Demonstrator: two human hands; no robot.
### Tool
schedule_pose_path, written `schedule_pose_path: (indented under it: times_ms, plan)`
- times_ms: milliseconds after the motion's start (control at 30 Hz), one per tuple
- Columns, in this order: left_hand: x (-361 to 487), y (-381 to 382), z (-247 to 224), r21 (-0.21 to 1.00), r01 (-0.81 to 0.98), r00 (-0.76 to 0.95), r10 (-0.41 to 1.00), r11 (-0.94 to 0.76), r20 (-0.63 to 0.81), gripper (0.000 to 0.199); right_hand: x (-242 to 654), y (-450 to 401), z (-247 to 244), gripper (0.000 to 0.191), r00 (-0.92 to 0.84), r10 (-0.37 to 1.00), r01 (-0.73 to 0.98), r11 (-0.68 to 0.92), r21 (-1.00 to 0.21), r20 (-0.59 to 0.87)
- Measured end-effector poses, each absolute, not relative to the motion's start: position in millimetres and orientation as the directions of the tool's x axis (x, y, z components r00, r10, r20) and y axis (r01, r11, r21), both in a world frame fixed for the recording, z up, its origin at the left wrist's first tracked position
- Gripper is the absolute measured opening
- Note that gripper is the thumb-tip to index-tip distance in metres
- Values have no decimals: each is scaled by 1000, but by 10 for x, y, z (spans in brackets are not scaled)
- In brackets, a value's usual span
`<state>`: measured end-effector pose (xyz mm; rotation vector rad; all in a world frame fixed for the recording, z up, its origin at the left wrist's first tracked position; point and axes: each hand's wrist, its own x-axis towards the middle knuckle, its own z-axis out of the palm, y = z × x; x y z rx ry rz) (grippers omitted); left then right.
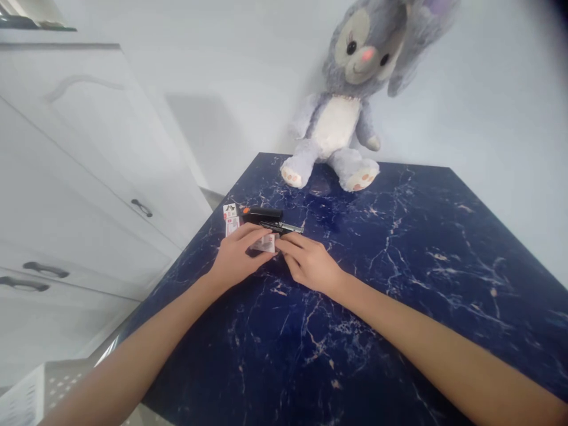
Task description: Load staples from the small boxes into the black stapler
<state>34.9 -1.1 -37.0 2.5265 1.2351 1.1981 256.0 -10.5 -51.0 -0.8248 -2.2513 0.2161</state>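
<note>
I have both hands together over the dark blue marbled table [426, 272], near its left edge. Between them sits a small white packet [267, 243] with red print, partly see-through to my eye; I can't make out what it contains. The left hand [239, 253] holds it in a narrow grip, fingers along the far side and thumb on the near side. The right hand [310, 260] has its fingertips bunched at the packet's right end; I can't tell whether they pinch it or only touch it.

Just beyond the fingers lies a silver-and-black tool [290, 227], its near side partly covered. Behind that is a black object [266, 214] with an orange end. A white-and-red card or box [231, 218] lies to the left, its lower part hidden by the left hand.

At lower left I get a white perforated basket [32, 393], cut off by the frame and partly behind the left forearm. The white cabinet [89, 154] is closed, contents hidden. A grey plush toy [337, 124] sits at the table's far edge, its top cropped.
</note>
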Motion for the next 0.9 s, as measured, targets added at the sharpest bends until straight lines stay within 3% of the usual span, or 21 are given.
schedule_pose_path:
  times_ms: [167, 300, 433, 533, 733, 900]
  plan:
    - [345, 6, -351, 390, 680, 320, 731, -620, 603, 33, 2565, -73, -536, 38, -545, 640, 529, 764, -369, 542]
    - [357, -13, -303, 538, 631, 201, 788, -558, 582, 43, 2583, -45, -528, 43, -451, 719, 568, 689, -451, 529]
    - [385, -10, -325, 786, 368, 64, 857, -497, 511, 47, 2591, -46, -517, 45, -444, 716, 534, 694, -483, 538]
    - [408, 17, -361, 889, 178, 31, 905, -422, 424, 54, 2585, -61, -541, 36, -511, 676, 519, 735, -437, 531]
    - [429, 39, -315, 980, -124, 128, 977, -155, 170, 44, 2582, -83, -598, 35, -656, 521, 470, 848, -245, 546]
    - [387, 38, -186, 924, -368, 148, 987, 107, -55, 32, 2585, -117, -562, 36, -609, 415, 326, 908, -263, 676]
